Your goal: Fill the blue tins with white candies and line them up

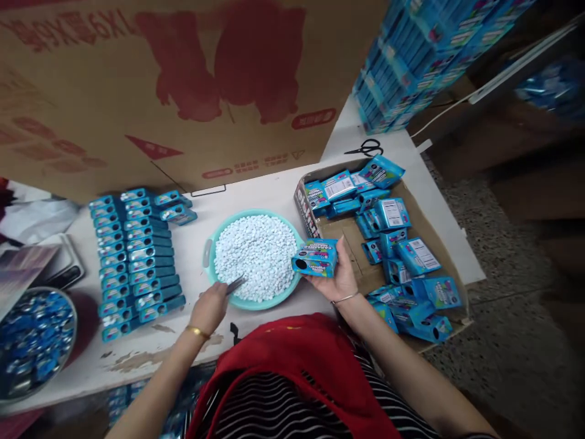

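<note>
While gripping a small scoop point(235, 285) over basin point(254, 258) near bench front edge, left hand point(209, 309) nearer; right hand point(338, 277) clamped on blue box point(315, 258), long axis toward basin.

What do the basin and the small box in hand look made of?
Basin: likely plastic, matte teal, with a moulded rim and handle. Small box in the right hand: apparently glossy printed card with folded edges.

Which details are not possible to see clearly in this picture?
Head view only:
- Print on the small blue box in the right hand: too small and blurred.
- Tool in the left hand: partly hidden by the fingers.
- Metal bowl at left: cut by the edge.
- Stacked boxes top right: blurred.
</note>
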Available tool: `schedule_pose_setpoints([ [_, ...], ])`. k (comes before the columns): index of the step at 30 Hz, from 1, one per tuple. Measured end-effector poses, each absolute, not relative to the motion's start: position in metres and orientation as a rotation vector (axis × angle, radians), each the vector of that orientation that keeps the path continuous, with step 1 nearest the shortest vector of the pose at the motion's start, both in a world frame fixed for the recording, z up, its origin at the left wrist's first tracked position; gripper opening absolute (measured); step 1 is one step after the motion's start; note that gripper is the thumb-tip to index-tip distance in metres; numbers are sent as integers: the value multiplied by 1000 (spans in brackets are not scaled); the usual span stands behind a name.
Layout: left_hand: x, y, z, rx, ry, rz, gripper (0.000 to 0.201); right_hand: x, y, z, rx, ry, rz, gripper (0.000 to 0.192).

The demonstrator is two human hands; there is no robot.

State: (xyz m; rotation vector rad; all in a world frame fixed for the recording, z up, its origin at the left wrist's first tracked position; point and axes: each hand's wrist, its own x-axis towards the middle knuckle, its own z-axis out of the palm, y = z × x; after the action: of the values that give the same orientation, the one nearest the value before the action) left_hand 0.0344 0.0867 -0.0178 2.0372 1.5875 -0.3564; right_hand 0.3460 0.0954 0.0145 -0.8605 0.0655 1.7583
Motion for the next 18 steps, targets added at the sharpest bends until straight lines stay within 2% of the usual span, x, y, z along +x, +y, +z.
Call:
schedule_pose_setpoints([
  [2, 53, 88, -36, 2047, 1644, -265, 17, 339, 77, 15, -919, 18, 1774, 56],
  [6, 73, 94, -66, 2053, 1640, -78, 18, 335, 41, 16, -1048, -125, 1833, 38],
  [10, 79, 98, -83, 2035, 1619, 68, 23, 340, 16, 7, -1070, -145, 1908, 46],
  [15, 82, 104, -95, 1993, 1590, 175, 21, 339, 13, -16, -1106, -81, 1903, 33],
  [18, 79, 105, -95, 1967, 1564, 232, 21, 339, 20, -21, -1112, -154, 1885, 35],
])
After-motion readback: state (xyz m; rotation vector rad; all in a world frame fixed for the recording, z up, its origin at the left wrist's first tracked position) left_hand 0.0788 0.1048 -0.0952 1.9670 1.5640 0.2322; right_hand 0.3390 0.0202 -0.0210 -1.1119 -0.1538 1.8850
